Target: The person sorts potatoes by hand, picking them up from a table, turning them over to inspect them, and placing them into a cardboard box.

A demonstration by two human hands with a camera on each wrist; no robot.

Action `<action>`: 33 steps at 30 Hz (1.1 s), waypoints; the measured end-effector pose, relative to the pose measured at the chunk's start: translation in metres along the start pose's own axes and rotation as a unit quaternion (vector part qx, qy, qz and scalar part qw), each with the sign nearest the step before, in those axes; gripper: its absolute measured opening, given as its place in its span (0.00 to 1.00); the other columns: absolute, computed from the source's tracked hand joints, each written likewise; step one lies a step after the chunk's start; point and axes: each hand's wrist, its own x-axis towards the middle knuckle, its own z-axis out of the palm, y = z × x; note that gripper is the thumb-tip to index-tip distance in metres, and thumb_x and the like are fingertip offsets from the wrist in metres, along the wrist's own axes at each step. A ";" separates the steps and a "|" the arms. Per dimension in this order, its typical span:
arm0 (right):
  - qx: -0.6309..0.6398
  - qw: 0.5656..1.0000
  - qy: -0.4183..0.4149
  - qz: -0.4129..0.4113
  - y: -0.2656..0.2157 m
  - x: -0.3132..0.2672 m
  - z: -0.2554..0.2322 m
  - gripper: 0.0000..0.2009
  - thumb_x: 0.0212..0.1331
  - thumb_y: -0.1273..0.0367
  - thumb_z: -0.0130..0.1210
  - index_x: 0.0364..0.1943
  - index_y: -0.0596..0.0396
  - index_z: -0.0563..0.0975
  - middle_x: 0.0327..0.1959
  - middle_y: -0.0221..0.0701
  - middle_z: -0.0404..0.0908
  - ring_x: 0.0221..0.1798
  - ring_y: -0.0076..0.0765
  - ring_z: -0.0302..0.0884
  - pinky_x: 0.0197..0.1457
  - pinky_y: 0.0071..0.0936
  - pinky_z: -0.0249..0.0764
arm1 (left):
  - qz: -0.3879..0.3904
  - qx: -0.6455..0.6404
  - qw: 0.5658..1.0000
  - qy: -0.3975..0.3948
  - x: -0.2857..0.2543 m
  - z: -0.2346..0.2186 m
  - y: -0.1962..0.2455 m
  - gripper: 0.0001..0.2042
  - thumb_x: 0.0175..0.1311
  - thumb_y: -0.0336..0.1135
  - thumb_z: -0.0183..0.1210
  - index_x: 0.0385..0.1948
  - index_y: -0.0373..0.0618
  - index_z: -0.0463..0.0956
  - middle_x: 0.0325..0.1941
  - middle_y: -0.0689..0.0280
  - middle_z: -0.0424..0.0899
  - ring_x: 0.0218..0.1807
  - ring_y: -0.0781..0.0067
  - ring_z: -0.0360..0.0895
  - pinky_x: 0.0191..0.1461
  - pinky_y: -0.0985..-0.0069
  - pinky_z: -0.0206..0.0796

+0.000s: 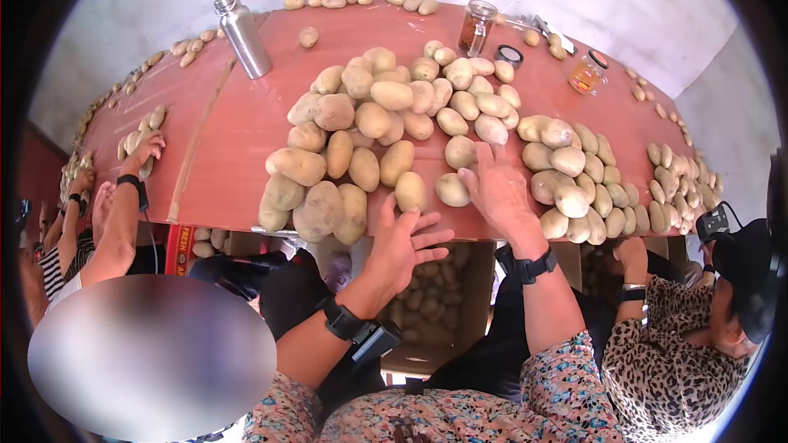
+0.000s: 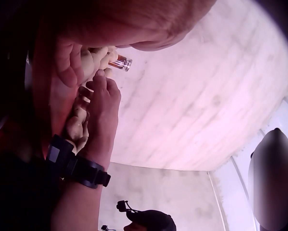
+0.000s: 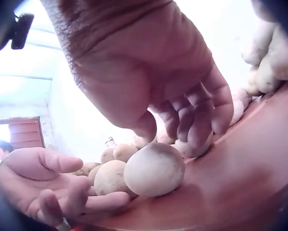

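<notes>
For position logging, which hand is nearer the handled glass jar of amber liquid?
Right. The right hand is over the table, short of the handled jar; the left hand is farther back, leftward.

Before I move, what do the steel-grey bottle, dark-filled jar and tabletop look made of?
Bottle: brushed metal, probably steel, by its grey sheen. Jar: clear glass or plastic; contents show through. Tabletop: smooth red, perhaps painted or laminated board, given its slight sheen.
</notes>
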 end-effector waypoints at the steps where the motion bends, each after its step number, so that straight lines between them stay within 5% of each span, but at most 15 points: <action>1: 0.004 1.000 0.001 -0.005 -0.001 0.003 0.005 0.19 0.61 0.63 0.55 0.52 0.58 0.68 0.55 0.50 0.71 0.46 0.59 0.76 0.48 0.49 0.72 | 0.005 0.001 1.000 0.004 0.000 0.000 0.000 0.26 0.73 0.38 0.40 0.69 0.56 0.41 0.61 0.46 0.67 0.52 0.49 0.78 0.47 0.57 0.76; 3: -0.006 1.000 -0.002 0.006 -0.004 0.010 0.014 0.27 0.61 0.63 0.54 0.63 0.55 0.62 0.64 0.51 0.61 0.54 0.61 0.73 0.55 0.49 0.72 | -0.001 -0.008 1.000 -0.007 0.000 -0.001 0.000 0.27 0.73 0.38 0.40 0.70 0.57 0.40 0.61 0.46 0.66 0.52 0.49 0.78 0.48 0.57 0.76; 5: 0.021 0.998 -0.053 0.036 -0.014 0.019 0.016 0.30 0.61 0.62 0.54 0.66 0.53 0.59 0.63 0.51 0.62 0.59 0.61 0.69 0.60 0.49 0.69 | 0.003 -0.002 1.000 -0.001 0.002 -0.003 0.001 0.26 0.73 0.38 0.40 0.70 0.57 0.40 0.61 0.46 0.66 0.53 0.49 0.78 0.48 0.56 0.76; 8: 0.056 0.998 -0.016 -0.029 -0.007 0.026 0.032 0.27 0.62 0.60 0.54 0.64 0.53 0.62 0.63 0.50 0.62 0.61 0.61 0.66 0.61 0.47 0.67 | 0.009 -0.011 1.000 -0.011 0.005 -0.005 0.001 0.27 0.73 0.37 0.39 0.70 0.58 0.39 0.62 0.45 0.65 0.53 0.50 0.78 0.48 0.56 0.76; 12: 0.104 0.994 -0.020 -0.008 -0.005 0.031 0.036 0.23 0.63 0.62 0.53 0.59 0.55 0.66 0.58 0.48 0.66 0.58 0.58 0.69 0.60 0.47 0.67 | -0.002 -0.011 1.000 -0.012 0.008 -0.007 0.000 0.27 0.73 0.38 0.40 0.70 0.58 0.39 0.61 0.45 0.66 0.53 0.49 0.78 0.48 0.57 0.76; 15: 0.242 0.968 -0.011 -0.057 0.011 0.030 0.044 0.18 0.63 0.66 0.53 0.55 0.57 0.69 0.51 0.46 0.70 0.54 0.53 0.72 0.58 0.44 0.68 | -0.003 -0.011 1.000 -0.018 0.003 -0.003 -0.001 0.27 0.73 0.37 0.41 0.69 0.57 0.39 0.61 0.46 0.67 0.53 0.49 0.78 0.47 0.57 0.76; 17: 0.339 0.936 -0.091 -0.019 0.017 0.029 0.042 0.16 0.63 0.68 0.52 0.52 0.59 0.71 0.46 0.47 0.72 0.52 0.50 0.73 0.57 0.41 0.68 | -0.006 0.010 1.000 -0.011 -0.003 0.000 0.000 0.27 0.72 0.37 0.43 0.69 0.56 0.40 0.60 0.46 0.67 0.52 0.49 0.78 0.47 0.57 0.76; 18: 0.339 0.936 -0.090 -0.018 0.018 0.025 0.041 0.16 0.63 0.68 0.52 0.52 0.59 0.71 0.46 0.47 0.72 0.52 0.50 0.73 0.57 0.41 0.68 | -0.002 0.004 1.000 -0.023 0.000 -0.003 -0.003 0.30 0.71 0.37 0.44 0.69 0.58 0.36 0.60 0.44 0.66 0.48 0.52 0.80 0.41 0.61 0.79; 21: 0.297 0.951 -0.041 -0.068 0.014 0.013 0.042 0.13 0.64 0.69 0.51 0.50 0.59 0.73 0.41 0.41 0.73 0.42 0.41 0.75 0.52 0.35 0.72 | 0.000 0.022 1.000 -0.012 -0.001 -0.003 -0.006 0.27 0.71 0.38 0.45 0.68 0.55 0.42 0.60 0.46 0.67 0.52 0.50 0.79 0.46 0.58 0.77; 23: 0.216 0.969 0.019 -0.119 0.021 0.009 0.052 0.13 0.62 0.69 0.52 0.49 0.59 0.74 0.44 0.42 0.74 0.46 0.43 0.75 0.54 0.36 0.71 | 0.004 0.018 1.000 -0.010 0.005 -0.005 -0.012 0.28 0.70 0.39 0.47 0.67 0.57 0.43 0.58 0.48 0.69 0.49 0.52 0.81 0.42 0.61 0.78; 27: 0.215 0.961 -0.024 -0.173 -0.016 -0.004 0.003 0.19 0.60 0.70 0.53 0.56 0.58 0.69 0.52 0.48 0.73 0.57 0.50 0.71 0.61 0.37 0.65 | -0.021 0.031 0.999 0.035 0.006 0.004 -0.012 0.33 0.66 0.41 0.53 0.67 0.65 0.40 0.49 0.56 0.77 0.39 0.60 0.83 0.28 0.69 0.78; 29: 0.235 0.961 -0.063 -0.131 0.004 -0.001 0.033 0.22 0.59 0.71 0.52 0.59 0.57 0.65 0.56 0.50 0.69 0.59 0.58 0.67 0.64 0.42 0.63 | -0.023 0.028 0.998 0.045 0.012 -0.001 -0.020 0.35 0.66 0.40 0.51 0.70 0.63 0.36 0.51 0.53 0.74 0.40 0.58 0.82 0.29 0.68 0.77; 33: 0.186 0.974 -0.106 -0.079 -0.020 -0.007 0.014 0.23 0.61 0.70 0.51 0.61 0.56 0.63 0.59 0.51 0.66 0.59 0.60 0.67 0.64 0.43 0.64 | -0.022 0.045 0.998 0.025 -0.001 -0.004 -0.011 0.32 0.70 0.41 0.48 0.68 0.52 0.37 0.55 0.50 0.70 0.44 0.55 0.81 0.37 0.64 0.78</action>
